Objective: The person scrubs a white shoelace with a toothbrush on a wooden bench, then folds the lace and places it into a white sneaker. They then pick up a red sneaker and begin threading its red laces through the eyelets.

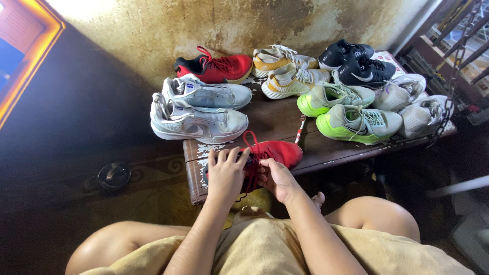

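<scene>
The left hand (pixel 225 173) lies curled over the heel end of a red mesh sports shoe with red laces (pixel 275 153), fingers spread across its collar, while the right hand (pixel 277 179) pinches the lace strands at the tongue, so both hands are closed on the one shoe. It rests on the near edge of a dark, paint-flecked wooden bench (pixel 196 168), right in front of the person's knees. The shoe looks light and soft in the upper, firmer at the sole (the heel seems the surest place to grip), with limp, slippery laces. Farther back on the bench from the red shoe sit a pair of white leather-look trainers (pixel 198 119), its red mate (pixel 216 67), a yellow-and-cream pair (pixel 288 71), a lime-soled pair (pixel 351 119) and black ones (pixel 356 63).
</scene>
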